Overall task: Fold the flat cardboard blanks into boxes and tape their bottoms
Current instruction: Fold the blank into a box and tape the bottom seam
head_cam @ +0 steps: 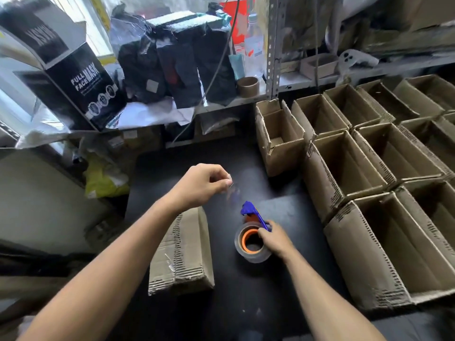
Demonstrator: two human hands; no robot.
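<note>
We see daylight enter through the window [81, 25] at upper left, where it is overexposed. The black desk [290, 286] stays dim and shows only faint shadows. Wide-angle distortion bends the shelf post [273, 45] and frame edges. Motion blur softens the upper shelves and the left hand [199, 184].

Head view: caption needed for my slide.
Right hand grips tape dispenser; left hand pinches the tape end, beside folded boxes.

Both forearms are bare from the bottom edge of the view up to the wrists, with no sleeve showing, and the left hand [199, 184] and right hand [274, 238] wear no gloves, rings or watch.
</note>
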